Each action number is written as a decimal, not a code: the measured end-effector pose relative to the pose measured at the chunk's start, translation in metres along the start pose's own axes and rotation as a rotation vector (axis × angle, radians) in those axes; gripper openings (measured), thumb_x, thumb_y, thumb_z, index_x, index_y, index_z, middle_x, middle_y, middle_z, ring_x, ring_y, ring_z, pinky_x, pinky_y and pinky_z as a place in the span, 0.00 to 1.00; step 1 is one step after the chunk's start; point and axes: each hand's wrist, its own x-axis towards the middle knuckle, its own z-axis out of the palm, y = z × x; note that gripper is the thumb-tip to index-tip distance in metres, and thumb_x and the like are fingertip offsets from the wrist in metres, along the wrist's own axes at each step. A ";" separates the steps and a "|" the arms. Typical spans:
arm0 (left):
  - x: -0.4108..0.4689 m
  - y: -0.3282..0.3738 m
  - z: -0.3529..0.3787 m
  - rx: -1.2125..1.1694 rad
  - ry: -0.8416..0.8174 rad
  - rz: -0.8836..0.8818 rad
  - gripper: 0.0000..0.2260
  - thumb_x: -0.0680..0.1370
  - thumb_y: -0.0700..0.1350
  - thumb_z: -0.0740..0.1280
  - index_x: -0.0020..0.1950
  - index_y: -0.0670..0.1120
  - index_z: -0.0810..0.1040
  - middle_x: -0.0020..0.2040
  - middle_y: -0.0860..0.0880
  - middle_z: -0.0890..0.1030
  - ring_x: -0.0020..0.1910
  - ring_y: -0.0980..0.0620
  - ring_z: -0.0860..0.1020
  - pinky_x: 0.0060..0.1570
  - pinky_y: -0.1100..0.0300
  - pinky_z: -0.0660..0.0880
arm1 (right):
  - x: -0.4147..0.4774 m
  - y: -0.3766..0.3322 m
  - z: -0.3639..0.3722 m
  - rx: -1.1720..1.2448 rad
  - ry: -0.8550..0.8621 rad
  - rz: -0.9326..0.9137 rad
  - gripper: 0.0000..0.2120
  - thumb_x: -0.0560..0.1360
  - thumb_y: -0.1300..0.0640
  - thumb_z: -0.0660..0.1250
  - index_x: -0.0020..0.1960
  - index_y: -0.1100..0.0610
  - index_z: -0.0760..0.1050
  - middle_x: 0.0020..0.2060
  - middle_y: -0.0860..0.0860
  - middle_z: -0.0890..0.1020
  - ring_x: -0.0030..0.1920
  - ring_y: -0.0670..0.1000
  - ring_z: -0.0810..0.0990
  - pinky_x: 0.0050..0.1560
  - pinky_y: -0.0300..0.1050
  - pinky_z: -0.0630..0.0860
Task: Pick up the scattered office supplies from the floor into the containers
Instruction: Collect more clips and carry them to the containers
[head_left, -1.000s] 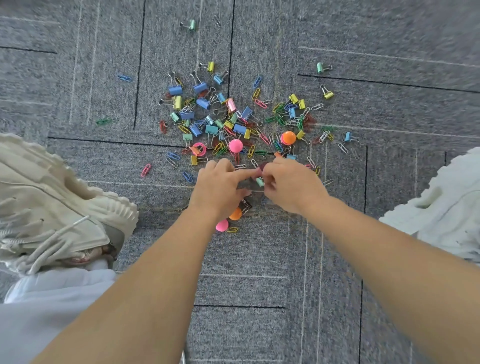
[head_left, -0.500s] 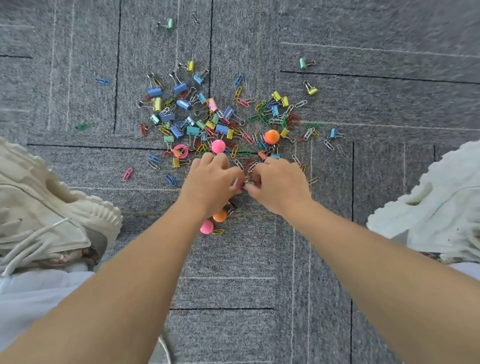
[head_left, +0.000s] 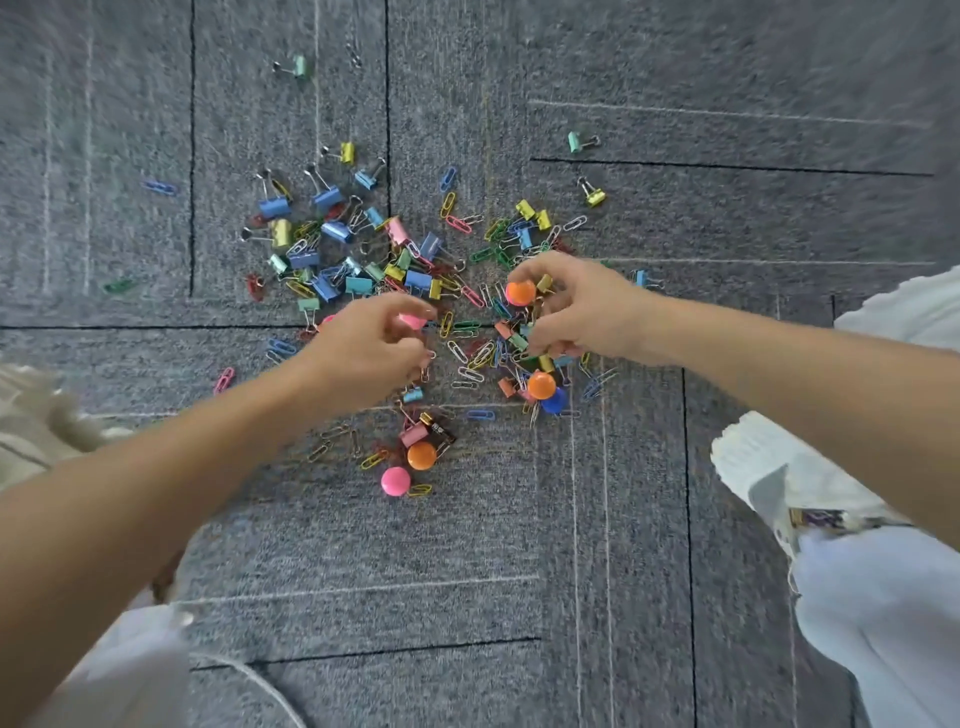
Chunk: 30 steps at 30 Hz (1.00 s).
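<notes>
Coloured binder clips (head_left: 326, 197), paper clips (head_left: 470, 374) and round push-pin-like pieces lie scattered on grey carpet. My left hand (head_left: 371, 348) is at the left of the pile, thumb and forefinger curled round a pink round piece (head_left: 413, 320). My right hand (head_left: 576, 306) is over the right of the pile. Its fingers curl around an orange round piece (head_left: 521, 292), with small clips under the thumb. Nearer to me lie another orange piece (head_left: 541, 385), a blue one (head_left: 554, 400), a third orange one (head_left: 422, 455) and a pink one (head_left: 395, 480). No container is in view.
A beige shoe (head_left: 36, 415) is at the left edge and a white shoe (head_left: 769, 467) at the right, with white trouser legs (head_left: 883, 623) below. Stray clips lie far out, such as a green binder clip (head_left: 298, 66) and a teal one (head_left: 574, 141).
My hands were together at the near side of the pile. They have parted: the left moved onto the pink round piece, the right up and right onto the orange one.
</notes>
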 end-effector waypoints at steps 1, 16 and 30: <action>-0.002 0.000 -0.004 -0.043 -0.051 -0.058 0.10 0.80 0.36 0.62 0.57 0.46 0.79 0.48 0.45 0.81 0.44 0.47 0.81 0.50 0.51 0.81 | -0.001 0.001 -0.005 0.108 -0.036 0.033 0.17 0.73 0.69 0.69 0.57 0.52 0.75 0.35 0.54 0.82 0.35 0.51 0.79 0.39 0.46 0.76; -0.003 -0.018 0.001 0.459 0.076 -0.081 0.14 0.79 0.55 0.66 0.41 0.46 0.73 0.33 0.49 0.76 0.30 0.52 0.73 0.31 0.60 0.72 | 0.014 0.034 0.005 -0.393 0.358 0.050 0.16 0.76 0.42 0.68 0.41 0.55 0.74 0.35 0.49 0.79 0.36 0.51 0.77 0.39 0.50 0.76; 0.019 -0.011 0.014 0.420 0.071 -0.380 0.22 0.68 0.57 0.77 0.31 0.42 0.72 0.25 0.48 0.72 0.26 0.49 0.72 0.33 0.56 0.75 | 0.042 0.029 0.017 -0.336 0.333 0.158 0.13 0.73 0.52 0.71 0.32 0.57 0.78 0.24 0.51 0.74 0.28 0.52 0.72 0.32 0.43 0.71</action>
